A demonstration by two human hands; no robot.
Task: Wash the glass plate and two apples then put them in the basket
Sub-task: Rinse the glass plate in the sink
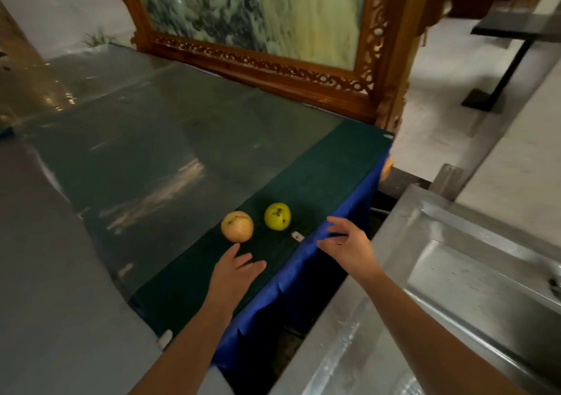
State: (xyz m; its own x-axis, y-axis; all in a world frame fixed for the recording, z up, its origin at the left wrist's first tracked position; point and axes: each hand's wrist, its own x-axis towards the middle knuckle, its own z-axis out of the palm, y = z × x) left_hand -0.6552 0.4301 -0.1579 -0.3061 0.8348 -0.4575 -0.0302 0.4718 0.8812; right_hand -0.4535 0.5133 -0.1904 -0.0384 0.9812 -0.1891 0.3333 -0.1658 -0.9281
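Note:
Two apples lie on the dark green cloth of the table [328, 167]. The pale orange apple [237, 226] is on the left and the yellow-green apple [277, 216] sits just right of it. My left hand [233, 268] hovers open just below the orange apple, its fingertips almost touching it. My right hand [346, 243] is open, fingers spread, over the table's blue edge to the right of the green apple. No glass plate or basket is in view.
A steel sink [473, 273] stands to the right, across a narrow gap from the table. A carved wooden frame [273, 67] with a marbled panel stands at the table's back. A small white tag [297, 236] lies near the green apple. Glass sheet [151, 152] covers the table's left.

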